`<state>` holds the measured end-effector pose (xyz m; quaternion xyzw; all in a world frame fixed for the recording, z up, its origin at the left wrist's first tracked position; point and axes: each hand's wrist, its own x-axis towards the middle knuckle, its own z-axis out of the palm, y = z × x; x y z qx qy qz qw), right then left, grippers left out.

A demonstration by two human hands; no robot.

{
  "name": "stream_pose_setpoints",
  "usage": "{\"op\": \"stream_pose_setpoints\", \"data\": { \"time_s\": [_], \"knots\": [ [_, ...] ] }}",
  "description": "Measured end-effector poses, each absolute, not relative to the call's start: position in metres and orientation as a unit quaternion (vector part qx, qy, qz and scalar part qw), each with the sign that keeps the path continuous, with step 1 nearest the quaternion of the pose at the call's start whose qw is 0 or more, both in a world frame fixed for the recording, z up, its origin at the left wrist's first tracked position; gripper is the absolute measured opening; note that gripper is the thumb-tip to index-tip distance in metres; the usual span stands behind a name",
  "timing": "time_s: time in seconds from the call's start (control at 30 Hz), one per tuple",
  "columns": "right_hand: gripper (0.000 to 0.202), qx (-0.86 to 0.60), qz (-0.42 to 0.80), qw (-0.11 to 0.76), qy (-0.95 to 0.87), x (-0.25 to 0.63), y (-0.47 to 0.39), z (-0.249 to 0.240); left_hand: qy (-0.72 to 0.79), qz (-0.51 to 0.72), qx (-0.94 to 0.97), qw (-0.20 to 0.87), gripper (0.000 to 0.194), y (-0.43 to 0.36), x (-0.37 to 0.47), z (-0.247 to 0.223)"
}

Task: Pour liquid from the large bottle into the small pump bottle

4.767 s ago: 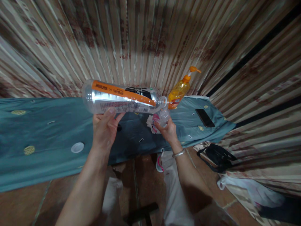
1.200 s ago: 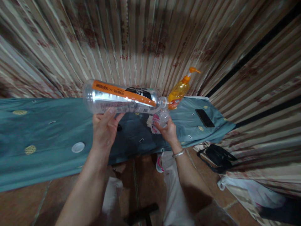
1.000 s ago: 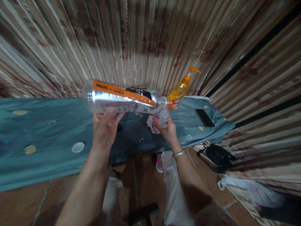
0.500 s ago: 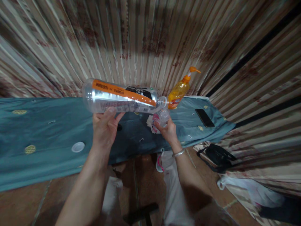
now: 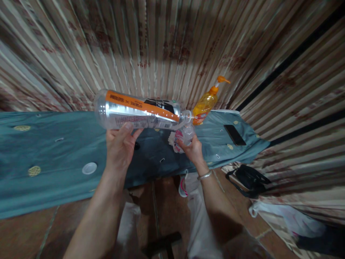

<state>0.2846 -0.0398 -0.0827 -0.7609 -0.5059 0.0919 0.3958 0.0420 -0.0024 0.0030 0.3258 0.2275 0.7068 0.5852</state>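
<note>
My left hand point(image 5: 120, 147) grips a large clear plastic bottle point(image 5: 140, 110) with an orange and silver label. The bottle lies nearly level in the air, its uncapped neck pointing right. Below that mouth, my right hand point(image 5: 192, 147) is closed round a smaller clear plastic bottle point(image 5: 188, 132), upright or slightly tilted, with its top close under the large one's neck. Whether the two mouths touch, I cannot tell. Behind the small bottle, a pump bottle point(image 5: 205, 106) of yellow-orange liquid stands on the cloth. Something white and crumpled point(image 5: 174, 142) shows beside the small bottle.
A teal patterned cloth point(image 5: 61, 187) covers the long narrow table. On it are a white round lid point(image 5: 89, 168) and a black phone point(image 5: 234, 135). Pleated curtains point(image 5: 161, 43) hang behind and to the right. A black bag point(image 5: 249, 180) lies at the lower right.
</note>
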Motion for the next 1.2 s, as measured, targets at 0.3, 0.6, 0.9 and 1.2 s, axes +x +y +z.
{"op": "stream_pose_setpoints", "data": {
  "time_s": [0.3, 0.6, 0.9, 1.2],
  "knots": [
    [0.064, -0.758, 0.086, 0.402, -0.507, 0.2856, -0.0392, -0.0843, 0.232, 0.703, 0.346, 0.577, 0.04, -0.0021, 0.0417, 0.0015],
    [0.062, -0.755, 0.102, 0.403, -0.506, 0.2852, -0.0397, -0.0823, 0.229, 0.707, 0.335, 0.579, 0.043, -0.0015, 0.0406, 0.0006],
    [0.066, -0.755, 0.094, 0.403, -0.508, 0.285, -0.0401, -0.0824, 0.23, 0.701, 0.345, 0.58, 0.038, -0.0021, 0.0401, 0.0006],
    [0.062, -0.766, 0.1, 0.392, -0.499, 0.2833, -0.0406, -0.0804, 0.24, 0.705, 0.333, 0.578, 0.04, -0.0044, 0.0429, 0.0049]
  ]
}}
